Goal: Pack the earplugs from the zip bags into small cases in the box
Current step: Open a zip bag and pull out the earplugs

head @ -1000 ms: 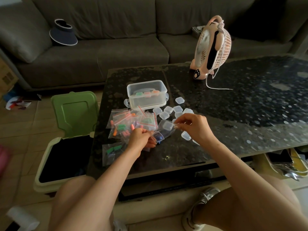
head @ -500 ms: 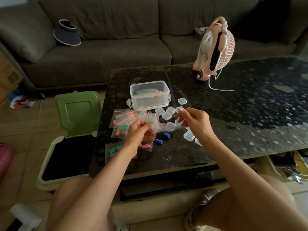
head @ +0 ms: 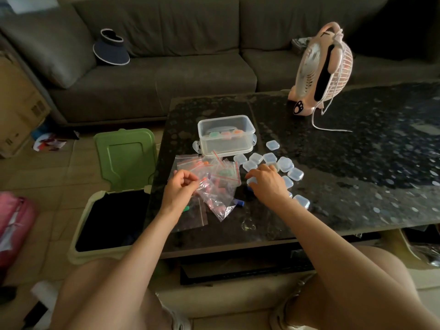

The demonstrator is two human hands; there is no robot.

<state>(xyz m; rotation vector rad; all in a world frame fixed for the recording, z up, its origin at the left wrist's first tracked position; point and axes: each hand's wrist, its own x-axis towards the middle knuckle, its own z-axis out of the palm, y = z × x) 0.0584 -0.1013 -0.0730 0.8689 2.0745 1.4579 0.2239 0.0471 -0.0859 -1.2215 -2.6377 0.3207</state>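
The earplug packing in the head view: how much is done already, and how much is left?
Early stage. Done: a few filled cases sit in the clear box. In hand: the left hand pinches a zip bag; the right hand reaches among the empty cases; blue earplugs lie loose. Left: several other bags hold earplugs.

I'm looking into a home living room. A grey sofa with a sun visor on its seat runs behind the dark glass worktop. A pink desk fan stands near the worktop's far edge, and a green-lidded bin sits on the tiled floor off its left edge.
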